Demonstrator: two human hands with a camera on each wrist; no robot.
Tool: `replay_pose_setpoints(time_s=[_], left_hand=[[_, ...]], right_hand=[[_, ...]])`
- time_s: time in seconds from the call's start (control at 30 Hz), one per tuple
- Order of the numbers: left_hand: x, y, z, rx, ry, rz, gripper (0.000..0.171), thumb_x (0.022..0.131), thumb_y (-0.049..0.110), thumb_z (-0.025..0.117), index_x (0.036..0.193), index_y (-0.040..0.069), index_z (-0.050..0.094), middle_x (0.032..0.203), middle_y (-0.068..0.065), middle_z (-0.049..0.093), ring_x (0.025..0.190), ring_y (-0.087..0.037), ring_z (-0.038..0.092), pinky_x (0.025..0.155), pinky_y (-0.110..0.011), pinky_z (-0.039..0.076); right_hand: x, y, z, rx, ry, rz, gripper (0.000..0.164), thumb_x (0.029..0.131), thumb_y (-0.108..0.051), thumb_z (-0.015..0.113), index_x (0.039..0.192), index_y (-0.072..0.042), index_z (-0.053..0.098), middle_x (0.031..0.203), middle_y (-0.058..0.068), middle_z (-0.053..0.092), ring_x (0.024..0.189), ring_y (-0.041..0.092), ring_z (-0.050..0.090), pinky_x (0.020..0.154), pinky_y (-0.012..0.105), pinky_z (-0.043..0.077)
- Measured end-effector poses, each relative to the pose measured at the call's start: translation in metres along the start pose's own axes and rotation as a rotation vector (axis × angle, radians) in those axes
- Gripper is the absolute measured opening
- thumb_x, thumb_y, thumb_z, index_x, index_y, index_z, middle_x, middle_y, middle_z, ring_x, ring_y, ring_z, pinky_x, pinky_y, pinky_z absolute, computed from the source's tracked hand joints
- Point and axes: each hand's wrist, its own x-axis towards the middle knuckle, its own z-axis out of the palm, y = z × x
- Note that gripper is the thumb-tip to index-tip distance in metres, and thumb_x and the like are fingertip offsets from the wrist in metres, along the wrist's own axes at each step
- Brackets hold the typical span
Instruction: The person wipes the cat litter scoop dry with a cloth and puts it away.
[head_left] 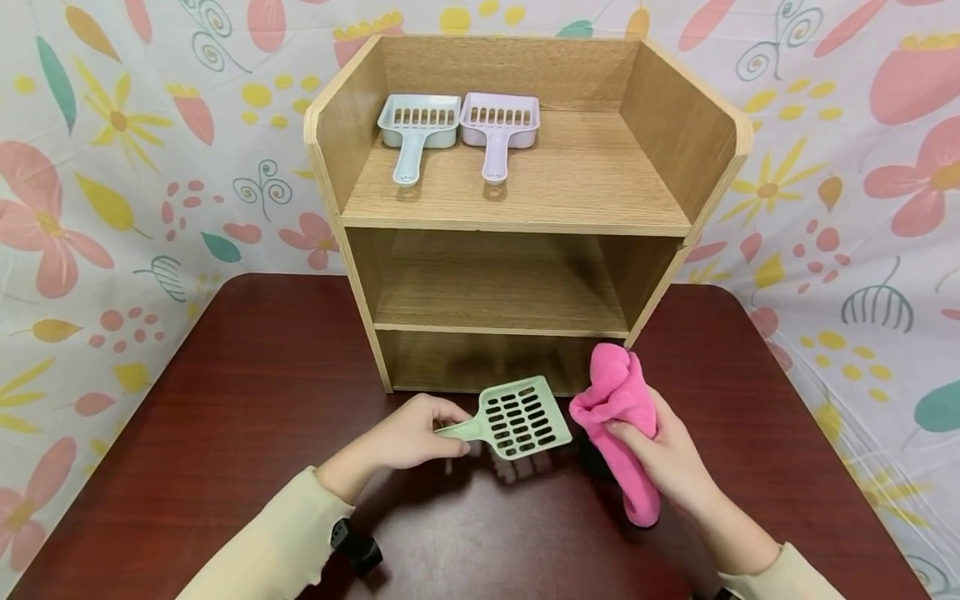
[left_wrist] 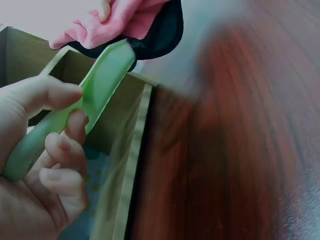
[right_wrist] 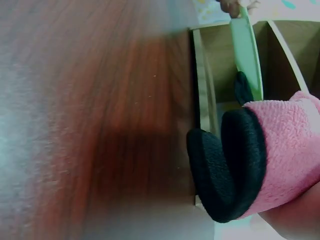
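Green slotted plastic scoop: in front of the bottom compartment of the light wooden three-tier shelf [head_left: 585, 179], held over the dark red-brown table [head_left: 277, 417]; scoop [head_left: 507, 418].
Scoop's long axis: roughly along the shelf's front, handle toward its left side, slotted blade toward its right.
Blade to cloth: the pink plush cloth with black backing [head_left: 618, 400] is just beside the blade's free edge, before the shelf's right front corner; whether they touch, I cannot tell.
Left hand [head_left: 422, 431]: nearer the scoop, thumb and fingers gripping its handle.
Right hand [head_left: 667, 450]: closed around the bunched cloth, on the blade's side.
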Motion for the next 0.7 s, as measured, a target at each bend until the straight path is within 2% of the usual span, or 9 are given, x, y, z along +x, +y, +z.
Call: replay_pose_setpoints(time_s=[0.13,0.2,0.3,0.4,0.47,0.53,0.6,0.67,0.7], left_hand=[[-0.001,0.004,-0.002,0.036,-0.031,0.036,0.022,0.077,0.008,0.071,0.099,0.005,0.072,0.076,0.002,0.067,0.057,-0.008,0.058,0.053,-0.017,0.044],[-0.001,0.005,-0.002,0.06,-0.029,0.054,0.022,0.076,0.009,0.072,0.098,0.007,0.073,0.075,0.005,0.065,0.058,-0.002,0.053,0.054,-0.016,0.042],[0.0,0.007,-0.001,0.077,-0.028,0.075,0.022,0.075,0.009,0.072,0.097,0.008,0.074,0.075,0.007,0.065,0.06,0.001,0.049,0.055,-0.016,0.042],[-0.001,0.008,-0.001,0.091,-0.055,0.098,0.022,0.074,0.007,0.071,0.096,0.008,0.074,0.076,0.007,0.066,0.063,0.002,0.05,0.057,-0.015,0.043],[-0.001,0.009,-0.002,0.1,-0.088,0.123,0.023,0.073,0.006,0.071,0.096,0.007,0.075,0.078,0.004,0.068,0.065,0.002,0.051,0.06,-0.016,0.045],[0.0,0.011,-0.002,0.11,-0.121,0.14,0.024,0.073,0.006,0.07,0.097,0.007,0.075,0.079,0.002,0.07,0.067,0.003,0.052,0.062,-0.015,0.046],[0.0,0.012,-0.002,0.126,-0.141,0.157,0.026,0.073,0.005,0.069,0.098,0.007,0.075,0.079,-0.001,0.071,0.067,0.002,0.052,0.063,-0.015,0.047],[0.001,0.013,-0.002,0.144,-0.148,0.174,0.027,0.072,0.006,0.069,0.099,0.007,0.075,0.08,-0.002,0.071,0.068,0.0,0.052,0.063,-0.016,0.047],[0.001,0.012,-0.002,0.151,-0.149,0.178,0.027,0.072,0.006,0.069,0.099,0.007,0.075,0.08,-0.002,0.071,0.069,-0.001,0.053,0.063,-0.017,0.047]], right_hand=[[0.004,-0.004,0.003,0.02,-0.054,-0.061,0.045,0.089,-0.011,0.064,0.129,-0.007,0.045,0.105,-0.015,0.058,0.086,0.003,0.06,0.074,0.017,0.05],[0.005,-0.006,0.004,0.044,-0.11,-0.109,0.053,0.091,-0.01,0.061,0.139,-0.011,0.038,0.118,-0.015,0.055,0.097,0.001,0.057,0.08,0.014,0.047],[0.006,-0.008,0.006,0.126,-0.245,-0.2,0.062,0.096,-0.005,0.049,0.15,-0.016,0.022,0.144,-0.011,0.038,0.12,-0.002,0.044,0.093,0.01,0.038],[0.009,-0.009,0.006,0.189,-0.392,-0.259,0.057,0.101,-0.004,0.035,0.152,-0.015,0.015,0.153,-0.012,0.024,0.131,-0.006,0.03,0.1,0.006,0.028],[0.011,-0.009,0.005,0.196,-0.471,-0.273,0.051,0.102,-0.005,0.03,0.151,-0.012,0.019,0.153,-0.01,0.028,0.13,-0.005,0.034,0.101,0.007,0.027],[0.013,-0.009,0.005,0.191,-0.544,-0.247,0.048,0.103,-0.008,0.028,0.151,-0.013,0.024,0.151,-0.008,0.032,0.127,-0.002,0.038,0.101,0.008,0.029],[0.015,-0.009,0.006,0.153,-0.588,-0.217,0.047,0.104,-0.011,0.03,0.15,-0.017,0.027,0.152,-0.003,0.032,0.129,0.003,0.039,0.102,0.009,0.03],[0.015,-0.01,0.008,0.0,-0.564,-0.239,0.046,0.103,-0.014,0.035,0.149,-0.022,0.031,0.151,0.002,0.032,0.132,0.011,0.036,0.104,0.017,0.031],[0.016,-0.011,0.009,-0.113,-0.521,-0.259,0.046,0.102,-0.019,0.038,0.148,-0.025,0.033,0.148,0.003,0.035,0.13,0.016,0.037,0.103,0.023,0.033]])
